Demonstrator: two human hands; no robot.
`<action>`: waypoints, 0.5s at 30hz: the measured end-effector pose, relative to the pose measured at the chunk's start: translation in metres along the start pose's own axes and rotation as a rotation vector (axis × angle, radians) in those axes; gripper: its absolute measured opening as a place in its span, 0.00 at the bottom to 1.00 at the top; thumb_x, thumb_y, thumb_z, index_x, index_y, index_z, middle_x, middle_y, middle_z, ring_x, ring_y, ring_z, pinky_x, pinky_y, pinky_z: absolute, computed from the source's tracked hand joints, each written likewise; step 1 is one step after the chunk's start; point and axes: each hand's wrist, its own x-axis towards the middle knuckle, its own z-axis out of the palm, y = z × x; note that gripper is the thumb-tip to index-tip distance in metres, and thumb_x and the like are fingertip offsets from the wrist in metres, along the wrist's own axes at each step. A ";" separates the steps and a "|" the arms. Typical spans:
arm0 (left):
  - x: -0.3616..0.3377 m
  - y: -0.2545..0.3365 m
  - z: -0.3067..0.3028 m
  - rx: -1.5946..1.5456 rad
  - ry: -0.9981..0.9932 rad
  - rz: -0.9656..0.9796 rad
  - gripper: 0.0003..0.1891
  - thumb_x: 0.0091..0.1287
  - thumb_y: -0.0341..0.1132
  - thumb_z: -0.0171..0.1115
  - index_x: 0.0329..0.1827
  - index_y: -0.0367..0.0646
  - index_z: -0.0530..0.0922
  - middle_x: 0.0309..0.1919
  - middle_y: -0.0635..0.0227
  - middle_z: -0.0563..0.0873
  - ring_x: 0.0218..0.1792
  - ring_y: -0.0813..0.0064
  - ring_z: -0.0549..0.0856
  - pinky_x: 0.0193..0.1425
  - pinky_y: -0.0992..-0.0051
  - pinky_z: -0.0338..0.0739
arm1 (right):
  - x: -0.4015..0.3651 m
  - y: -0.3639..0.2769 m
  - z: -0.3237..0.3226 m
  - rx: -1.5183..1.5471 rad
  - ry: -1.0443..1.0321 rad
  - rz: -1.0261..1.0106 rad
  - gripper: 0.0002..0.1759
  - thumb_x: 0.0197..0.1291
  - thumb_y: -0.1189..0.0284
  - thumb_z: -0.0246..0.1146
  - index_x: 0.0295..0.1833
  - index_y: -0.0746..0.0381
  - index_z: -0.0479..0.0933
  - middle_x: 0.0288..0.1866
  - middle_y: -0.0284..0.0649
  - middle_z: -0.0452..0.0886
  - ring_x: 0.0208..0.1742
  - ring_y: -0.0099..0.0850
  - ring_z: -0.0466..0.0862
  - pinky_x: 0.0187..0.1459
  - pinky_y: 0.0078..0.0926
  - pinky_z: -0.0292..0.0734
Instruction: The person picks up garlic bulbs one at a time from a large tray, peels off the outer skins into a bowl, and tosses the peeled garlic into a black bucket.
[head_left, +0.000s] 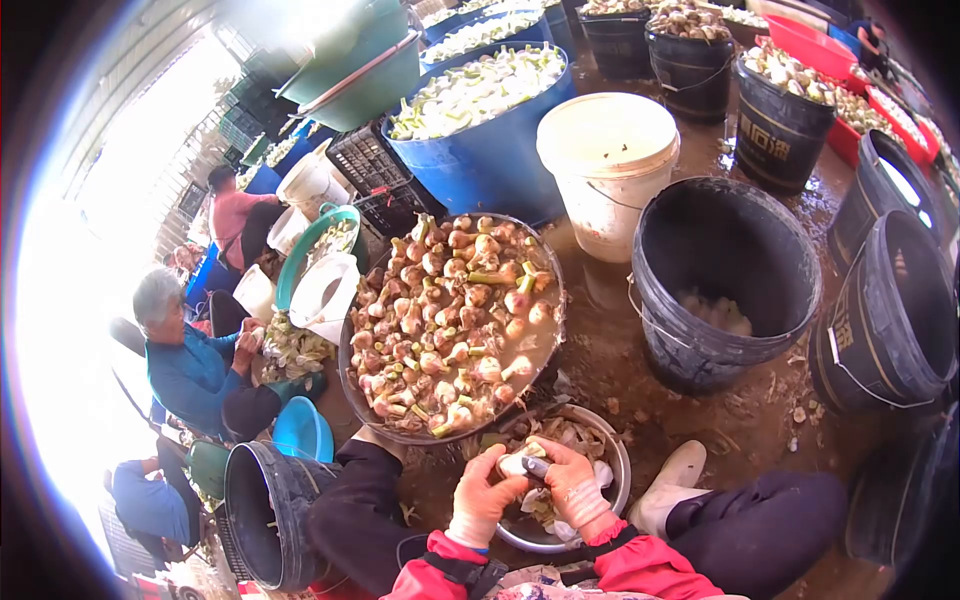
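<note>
My left hand (pixel 485 497) is closed around a pale, partly peeled garlic bulb (pixel 512 463) and holds it low in front of me. Against that bulb, my right hand (pixel 568 482) grips a small dark tool with a blade-like end (pixel 537 468); its handle is hidden by my fingers. Both hands are above a metal basin (pixel 621 484) between my legs, which contains loose skins and a few white pieces. Just beyond it stands a wide round tub (pixel 420 439) full of unpeeled garlic bulbs (pixel 440 310) with cut stems, some lying in muddy water.
To the right, a black bucket (pixel 690 335) has some pale cloves at its bottom. A white bucket (pixel 600 180) and a blue barrel of stems (pixel 480 165) stand behind. More black buckets (pixel 880 320) line the right. Other people (pixel 195 365) sit at left. The floor (pixel 740 410) is wet.
</note>
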 end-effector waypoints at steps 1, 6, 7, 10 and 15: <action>-0.003 -0.003 -0.002 0.637 0.038 0.260 0.21 0.62 0.29 0.67 0.58 0.36 0.74 0.42 0.62 0.81 0.46 0.72 0.82 0.46 0.73 0.82 | 0.002 0.003 0.001 0.115 0.005 0.030 0.21 0.59 0.83 0.59 0.60 0.67 0.74 0.49 0.37 0.82 0.45 0.24 0.80 0.47 0.19 0.76; 0.011 -0.016 -0.013 -0.027 -0.039 -0.129 0.31 0.58 0.35 0.72 0.63 0.33 0.69 0.38 0.65 0.81 0.34 0.77 0.83 0.35 0.81 0.79 | 0.006 0.004 0.002 0.137 0.026 0.004 0.17 0.59 0.82 0.61 0.55 0.67 0.78 0.46 0.36 0.83 0.43 0.23 0.81 0.44 0.18 0.76; 0.011 -0.014 -0.009 -0.127 -0.087 -0.206 0.30 0.61 0.39 0.69 0.62 0.34 0.70 0.35 0.66 0.82 0.28 0.78 0.82 0.29 0.82 0.78 | 0.006 0.004 0.000 0.136 0.032 -0.002 0.15 0.59 0.82 0.61 0.53 0.67 0.79 0.44 0.36 0.83 0.42 0.22 0.81 0.43 0.18 0.76; 0.015 -0.008 -0.011 -0.318 -0.159 -0.376 0.28 0.65 0.50 0.61 0.59 0.37 0.72 0.29 0.67 0.82 0.21 0.79 0.80 0.21 0.83 0.74 | 0.002 -0.013 -0.001 0.226 -0.024 0.109 0.14 0.59 0.83 0.59 0.52 0.67 0.79 0.42 0.36 0.83 0.40 0.22 0.81 0.41 0.17 0.76; 0.032 -0.011 -0.014 -0.328 -0.007 -0.536 0.31 0.71 0.61 0.43 0.53 0.41 0.77 0.23 0.68 0.82 0.14 0.80 0.75 0.14 0.83 0.66 | -0.006 -0.003 0.013 0.077 -0.063 0.016 0.14 0.60 0.82 0.60 0.51 0.66 0.80 0.41 0.36 0.84 0.39 0.23 0.82 0.38 0.20 0.78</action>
